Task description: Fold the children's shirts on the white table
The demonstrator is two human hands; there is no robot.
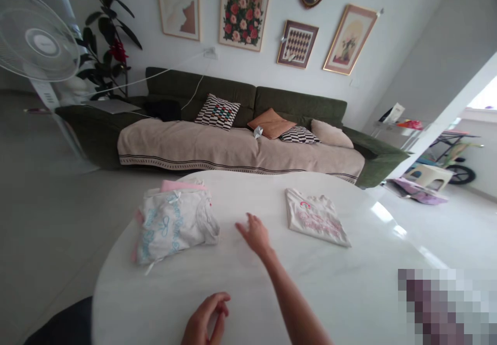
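Observation:
My right hand [255,235] reaches out over the white table [248,288], fingers spread and holding nothing. It is between two lots of clothing and apart from both. On its left lies a pile of garments, with a white shirt [174,226] printed in light blue on top and pink cloth [182,185] showing beneath. To its right, a folded white T-shirt [315,218] with pink print lies flat. Close to the near edge, my left hand [205,316] is loosely curled, with a gap between thumb and fingers and nothing in it.
Beyond the table stands a green sofa [303,104] with a beige cover and several cushions. A white fan [41,42] is at the far left, before a dark-leaved plant [104,29]. On the right are a white stool [430,174] and a wheeled item. The lower right corner is pixelated.

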